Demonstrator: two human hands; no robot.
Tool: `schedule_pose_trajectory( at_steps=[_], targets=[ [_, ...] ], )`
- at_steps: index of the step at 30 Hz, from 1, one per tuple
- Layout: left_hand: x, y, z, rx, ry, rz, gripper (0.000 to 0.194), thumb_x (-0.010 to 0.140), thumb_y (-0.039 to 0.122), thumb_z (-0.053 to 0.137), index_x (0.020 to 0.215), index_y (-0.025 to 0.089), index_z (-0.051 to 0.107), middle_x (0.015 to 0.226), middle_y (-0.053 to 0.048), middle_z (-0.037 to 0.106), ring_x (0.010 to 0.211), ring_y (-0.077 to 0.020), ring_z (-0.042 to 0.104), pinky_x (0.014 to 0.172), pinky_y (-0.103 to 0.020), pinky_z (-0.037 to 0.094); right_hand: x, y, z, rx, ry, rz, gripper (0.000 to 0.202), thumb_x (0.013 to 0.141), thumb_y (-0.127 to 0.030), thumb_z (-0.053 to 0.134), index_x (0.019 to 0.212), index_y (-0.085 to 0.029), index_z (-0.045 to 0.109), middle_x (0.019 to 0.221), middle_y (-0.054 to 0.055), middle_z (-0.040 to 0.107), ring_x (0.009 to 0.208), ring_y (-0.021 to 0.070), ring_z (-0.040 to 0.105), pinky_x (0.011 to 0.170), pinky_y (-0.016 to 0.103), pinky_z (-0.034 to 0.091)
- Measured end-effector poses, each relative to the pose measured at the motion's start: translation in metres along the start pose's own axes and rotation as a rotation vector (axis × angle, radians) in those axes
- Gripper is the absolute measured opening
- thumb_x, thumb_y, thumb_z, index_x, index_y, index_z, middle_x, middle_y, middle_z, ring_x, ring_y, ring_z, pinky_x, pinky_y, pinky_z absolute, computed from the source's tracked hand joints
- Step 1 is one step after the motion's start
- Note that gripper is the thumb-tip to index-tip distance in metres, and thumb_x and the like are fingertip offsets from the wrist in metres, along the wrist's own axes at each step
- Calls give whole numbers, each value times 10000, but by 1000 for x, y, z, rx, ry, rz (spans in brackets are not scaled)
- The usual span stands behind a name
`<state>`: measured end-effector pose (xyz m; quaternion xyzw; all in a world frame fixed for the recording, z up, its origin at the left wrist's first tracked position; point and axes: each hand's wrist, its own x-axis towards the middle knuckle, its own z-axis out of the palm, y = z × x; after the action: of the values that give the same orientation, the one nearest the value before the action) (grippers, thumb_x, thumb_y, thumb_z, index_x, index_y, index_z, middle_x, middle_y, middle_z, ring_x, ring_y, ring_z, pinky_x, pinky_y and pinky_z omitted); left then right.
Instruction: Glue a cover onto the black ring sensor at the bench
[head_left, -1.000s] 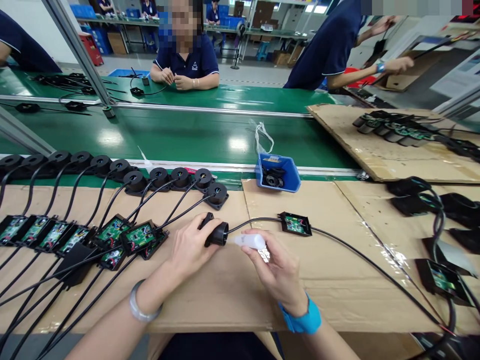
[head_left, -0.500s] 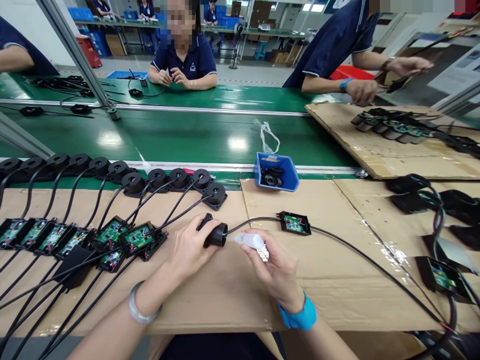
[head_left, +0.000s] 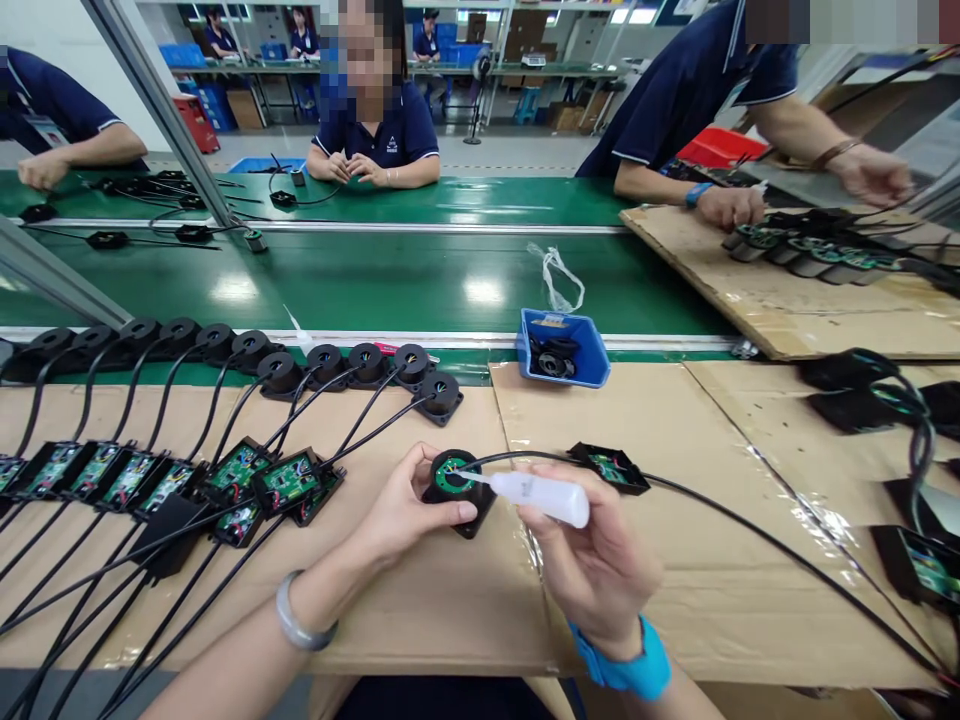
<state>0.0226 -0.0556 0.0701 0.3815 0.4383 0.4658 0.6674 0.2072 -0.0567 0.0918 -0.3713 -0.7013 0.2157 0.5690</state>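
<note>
The left hand point(head_left: 401, 515) grips one black round housing point(head_left: 459, 487), thumb on its near edge and fingers behind it, holding it on the cardboard point(head_left: 465, 600) with its open face turned up toward the camera, so the green ring inside shows. The right hand point(head_left: 596, 560) is closed around one white squeeze bottle point(head_left: 544, 494). The bottle lies nearly level, its long axis running left to right, and its thin nozzle points left, its tip over the green ring. One black cable point(head_left: 750, 545) leaves the housing to the right, passing one open case point(head_left: 609, 467) with a green board, just beside the right hand.

Left of the hands, along the cardboard's far edge, runs a row of about eleven more round housings point(head_left: 360, 363), each cabled to a green board; about nine boards point(head_left: 180, 480) lie in a row nearer the person. One blue bin point(head_left: 592, 350) stands at the edge of the green belt point(head_left: 390, 280). Across the belt, three other people work.
</note>
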Motion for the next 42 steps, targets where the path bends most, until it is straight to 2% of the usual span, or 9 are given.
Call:
schedule_pose_trajectory(
  at_steps=[3, 7, 14, 18, 26, 31, 42],
  targets=[
    [-1, -5, 5, -208, -33, -87, 527, 571, 251, 933, 906, 166, 535, 863, 29, 623, 845, -118, 567, 759, -225, 458, 4, -2, 4, -77, -61, -97, 335, 867, -100, 664, 1180, -203, 605, 1021, 65, 715, 950, 187, 697, 815, 291, 588],
    [-2, -9, 7, -295, -52, -111, 555, 522, 231, 964, 885, 155, 551, 826, 39, 601, 817, -105, 547, 719, -207, 456, 8, -5, 7, -127, -106, -139, 300, 878, -110, 653, 1165, -178, 597, 993, 71, 705, 916, 172, 693, 807, 267, 581],
    [-3, -10, 7, -306, -58, -112, 531, 523, 168, 953, 851, 156, 536, 804, 41, 606, 790, -96, 542, 688, -195, 444, 14, -9, 9, -194, -153, -207, 264, 887, -115, 638, 1137, -187, 598, 933, 72, 718, 843, 186, 707, 733, 284, 589],
    [-2, -10, 7, -295, -52, -116, 533, 517, 155, 950, 849, 157, 532, 800, 45, 602, 788, -95, 539, 695, -197, 448, 15, -10, 9, -222, -150, -231, 273, 882, -117, 651, 1146, -168, 603, 941, 87, 716, 848, 191, 707, 746, 289, 585],
    [-1, -10, 6, -275, -55, -110, 543, 505, 180, 956, 842, 153, 531, 802, 39, 605, 784, -99, 531, 680, -201, 441, 13, -13, 9, -150, -147, -130, 209, 898, -131, 636, 1100, -180, 612, 937, 58, 718, 855, 160, 697, 750, 250, 573],
    [-2, -10, 6, -271, -53, -114, 537, 501, 161, 950, 833, 158, 528, 788, 43, 605, 782, -100, 535, 692, -204, 441, 16, -10, 9, -211, -133, -219, 226, 887, -119, 646, 1105, -164, 610, 913, 74, 719, 819, 166, 699, 731, 260, 573],
    [-2, -8, 7, -249, -41, -131, 552, 477, 189, 957, 817, 165, 524, 782, 44, 607, 781, -113, 535, 703, -224, 434, 17, -10, 10, -227, -134, -234, 272, 878, -133, 659, 1140, -190, 609, 895, 68, 726, 791, 191, 713, 685, 291, 593]
  ],
)
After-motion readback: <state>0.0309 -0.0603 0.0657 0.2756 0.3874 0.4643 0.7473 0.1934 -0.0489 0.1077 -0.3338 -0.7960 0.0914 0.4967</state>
